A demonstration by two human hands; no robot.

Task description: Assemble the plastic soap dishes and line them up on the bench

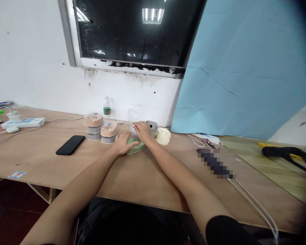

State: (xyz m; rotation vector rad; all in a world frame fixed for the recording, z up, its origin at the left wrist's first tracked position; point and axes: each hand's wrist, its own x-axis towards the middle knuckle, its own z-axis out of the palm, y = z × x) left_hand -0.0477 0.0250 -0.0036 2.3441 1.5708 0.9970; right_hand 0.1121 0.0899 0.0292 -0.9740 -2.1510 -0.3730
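Note:
A low green scallop-edged box (135, 147) stands on the table in front of me. My left hand (122, 143) grips its left side, thumb lying across the front. A clear plastic lid (132, 115) tilts upright behind the box, and the fingers of my right hand (142, 131) close on its edge. Part of the box is hidden under both hands. Right of my right hand are a grey container (152, 125) and a stack of cream scalloped dishes (163, 136).
Two stacks of grey boxes topped with peach lidded ones (93, 119) (108, 128) stand to the left. Nearby are a plastic bottle (106, 108) and a black phone (70, 145). A power strip (28, 122) lies far left; white cables (255, 204) run at the right.

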